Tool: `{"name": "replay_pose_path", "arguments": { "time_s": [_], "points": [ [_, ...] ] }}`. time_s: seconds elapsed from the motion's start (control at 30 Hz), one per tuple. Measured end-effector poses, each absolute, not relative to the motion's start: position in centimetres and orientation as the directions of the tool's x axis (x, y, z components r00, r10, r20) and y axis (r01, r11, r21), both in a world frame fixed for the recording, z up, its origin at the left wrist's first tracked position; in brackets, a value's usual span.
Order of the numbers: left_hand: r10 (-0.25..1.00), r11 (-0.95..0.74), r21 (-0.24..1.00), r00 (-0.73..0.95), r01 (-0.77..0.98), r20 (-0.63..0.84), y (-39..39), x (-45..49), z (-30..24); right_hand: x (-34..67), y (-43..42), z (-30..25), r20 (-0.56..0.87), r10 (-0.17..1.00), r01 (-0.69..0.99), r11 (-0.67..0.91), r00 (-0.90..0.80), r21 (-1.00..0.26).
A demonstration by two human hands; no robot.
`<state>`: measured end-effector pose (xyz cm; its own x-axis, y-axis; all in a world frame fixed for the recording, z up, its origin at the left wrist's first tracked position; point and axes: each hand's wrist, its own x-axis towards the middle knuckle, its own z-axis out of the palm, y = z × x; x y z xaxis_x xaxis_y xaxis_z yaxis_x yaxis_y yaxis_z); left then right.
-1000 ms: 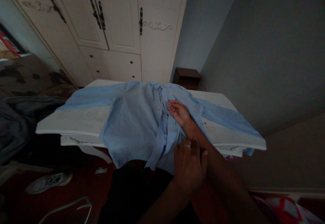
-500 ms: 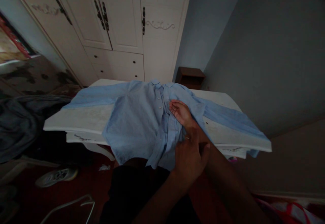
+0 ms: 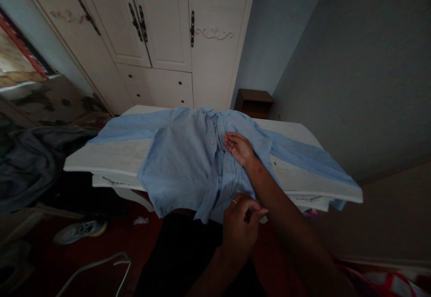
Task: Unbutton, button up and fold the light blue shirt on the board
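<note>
A light blue button shirt [image 3: 182, 162] lies front up on a white table [image 3: 111, 157], sleeves spread to both sides and its hem hanging over the near edge. My right hand [image 3: 239, 148] rests open on the shirt's chest beside the button line, fingers stretched toward the collar. Below it, at the near edge, my left hand [image 3: 240, 225] is closed in a pinch at the shirt's lower hem, under my right forearm. A ring shows on one of its fingers.
A cream wardrobe [image 3: 168, 41] with drawers stands behind the table, and a small brown stand [image 3: 254, 101] is in the corner. Dark clothes [image 3: 30, 162] are heaped at the left. A shoe [image 3: 79, 230] and a white hanger [image 3: 94, 268] lie on the red floor.
My left hand has drawn back from my right wrist toward me and now pinches at the hem. My right hand has stayed on the shirt.
</note>
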<state>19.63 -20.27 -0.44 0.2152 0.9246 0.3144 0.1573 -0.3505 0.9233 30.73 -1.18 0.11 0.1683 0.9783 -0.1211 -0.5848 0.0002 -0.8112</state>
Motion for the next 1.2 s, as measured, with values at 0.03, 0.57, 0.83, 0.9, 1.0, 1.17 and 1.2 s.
{"name": "replay_pose_path", "arguments": {
  "time_s": [0.03,0.57,0.83,0.9,1.0,1.17,1.2],
  "points": [
    [0.928,-0.339,0.930,0.216,0.145,0.304,-20.2,19.0,-0.6,30.7,-1.2,0.1,-0.116,0.979,-0.580,0.001,0.165,-0.814],
    [0.973,-0.165,0.849,-0.056,0.503,0.222,-19.4,7.9,-10.2,30.4,-1.5,0.2,-0.062,0.983,-0.496,0.031,0.170,-0.868],
    [0.998,-0.053,0.886,0.004,0.461,0.058,-19.5,9.4,-11.8,29.0,-2.0,0.1,0.088,0.978,-0.250,0.135,0.188,-0.959],
    [0.987,-0.150,0.844,0.033,0.515,0.156,-20.0,9.5,-11.0,28.6,-2.6,0.5,0.154,0.969,-0.169,0.187,0.191,-0.968],
    [0.927,-0.330,0.747,0.048,0.577,0.373,-21.3,9.6,-10.2,27.8,-5.0,1.7,0.313,0.933,-0.035,0.324,0.179,-0.945],
    [0.853,-0.438,0.610,0.091,0.661,0.514,-23.0,10.2,-10.9,25.6,-13.0,2.6,0.357,0.928,-0.015,0.360,0.110,-0.933],
    [0.850,-0.439,0.594,0.098,0.674,0.518,-23.1,10.3,-11.1,25.2,-14.7,2.2,0.319,0.943,-0.065,0.326,0.099,-0.943]
  ]
}}
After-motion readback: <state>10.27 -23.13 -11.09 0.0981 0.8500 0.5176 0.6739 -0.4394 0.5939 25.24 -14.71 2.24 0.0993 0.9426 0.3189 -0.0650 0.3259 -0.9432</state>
